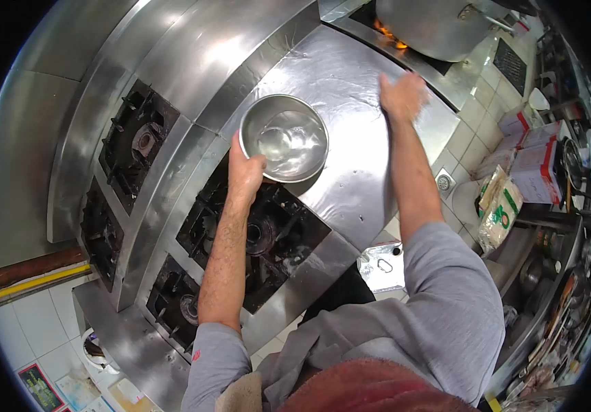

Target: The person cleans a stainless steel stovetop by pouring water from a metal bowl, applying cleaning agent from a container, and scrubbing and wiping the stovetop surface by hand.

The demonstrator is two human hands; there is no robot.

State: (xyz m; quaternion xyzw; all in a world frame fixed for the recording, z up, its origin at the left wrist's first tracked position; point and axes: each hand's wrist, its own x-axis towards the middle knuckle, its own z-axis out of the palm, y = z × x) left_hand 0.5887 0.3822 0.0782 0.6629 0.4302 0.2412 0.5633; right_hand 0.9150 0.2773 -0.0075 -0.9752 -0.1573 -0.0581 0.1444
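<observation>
In front of me there is a broad steel counter (357, 185), shiny and wet, with ripples of light on its surface. Beside it, on the nearer left, a stove (350, 261) carries black burner grates (261, 233), which look quite dirty. At the far end of the counter stands a large metal pot (422, 27), over a burner with fire; its inside is hidden from here, so I cannot tell what it contains. On the right, near the wall of tiles, are red-and-white cartons (536, 165), and just beside them lies a plastic bag (501, 213) with green print; its contents are not clear to me. The steel bowl (275, 108) is at the left part of the counter, near the grates, and a clear liquid (285, 141) is inside, with bright reflections. I cannot tell whether the bowl rests on the metal. The person's left hand (246, 172) is grasping its rim, thumb to the inner side. The right hand (404, 97) is released, its fingers spread and a little blurred, above the far part of the counter. The smallest are the orange flames (398, 42) under the pot.
</observation>
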